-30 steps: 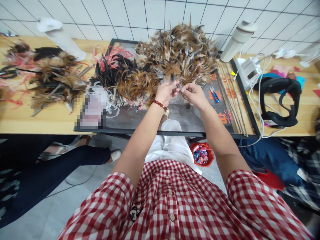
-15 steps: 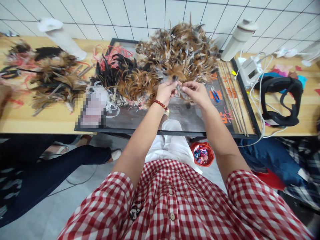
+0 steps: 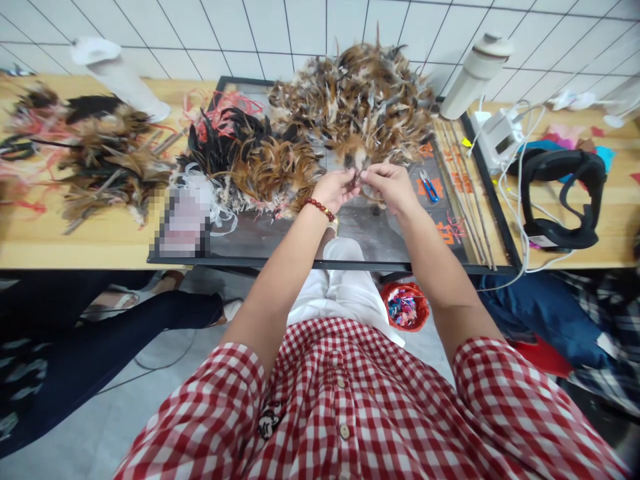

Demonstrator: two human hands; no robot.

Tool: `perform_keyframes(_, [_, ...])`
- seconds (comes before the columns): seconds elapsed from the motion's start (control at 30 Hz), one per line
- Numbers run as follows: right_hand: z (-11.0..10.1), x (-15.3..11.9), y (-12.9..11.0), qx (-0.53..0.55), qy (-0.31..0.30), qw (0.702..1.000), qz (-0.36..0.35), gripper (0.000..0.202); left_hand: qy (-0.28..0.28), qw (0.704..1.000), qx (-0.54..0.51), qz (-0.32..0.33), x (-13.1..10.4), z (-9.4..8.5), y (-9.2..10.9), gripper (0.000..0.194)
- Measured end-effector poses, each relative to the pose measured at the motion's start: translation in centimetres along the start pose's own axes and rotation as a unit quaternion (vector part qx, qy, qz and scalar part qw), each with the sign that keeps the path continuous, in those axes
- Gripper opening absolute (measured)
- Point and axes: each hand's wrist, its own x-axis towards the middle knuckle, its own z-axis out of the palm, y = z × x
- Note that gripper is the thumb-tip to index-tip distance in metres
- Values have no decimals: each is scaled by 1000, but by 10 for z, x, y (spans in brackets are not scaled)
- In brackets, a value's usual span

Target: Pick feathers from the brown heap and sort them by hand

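My left hand (image 3: 336,191), with a red bead bracelet at the wrist, pinches the base of a small feather bunch (image 3: 356,157). Close beside it, the fingers of my right hand (image 3: 390,187) are pressed together at the same base. The bunch is brown and pale with a dark spot, its feathers pointing away from me. Beyond my hands lies a large heap of brown feathers (image 3: 370,100). Left of my left hand are golden-brown feathers (image 3: 270,163) and black feathers (image 3: 220,143). Blue snips (image 3: 429,187) lie right of my right hand.
Thin sticks (image 3: 467,193) lie along the right of the black-edged board (image 3: 280,264). Further right are a white bottle (image 3: 475,77), a power adapter (image 3: 503,140), cables and a black headset (image 3: 590,200). Left are white ribbon (image 3: 205,193) and more feathers (image 3: 110,160). People's legs show at both sides.
The feather bunch between my hands has turned slightly, showing more of its pale part. My fingers have shifted a little at its base. A blurred hand at the far left edge is gone.
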Motion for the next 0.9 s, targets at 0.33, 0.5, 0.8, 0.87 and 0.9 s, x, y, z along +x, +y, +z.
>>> perform_keyframes(0.33, [6,4,11,-16,66,996,-56,12,-47,998,33,-26,-6,3,0,18])
perform_keyframes(0.5, [-1,9,14,29,34,999,-21,28,-34,997,74,5,-10,7,-1,26])
perform_keyframes(0.8, [4,8,9,105,46,993,-3,33,26,998,-51,31,4,-2,1,10])
perform_keyframes(0.87, [10,4,9,109,30,994,4,36,9,998,-47,27,5,-1,-2,11])
perform_keyframes(0.9, [13,2,9,110,20,994,12,38,2,999,-45,26,4,-1,-3,13])
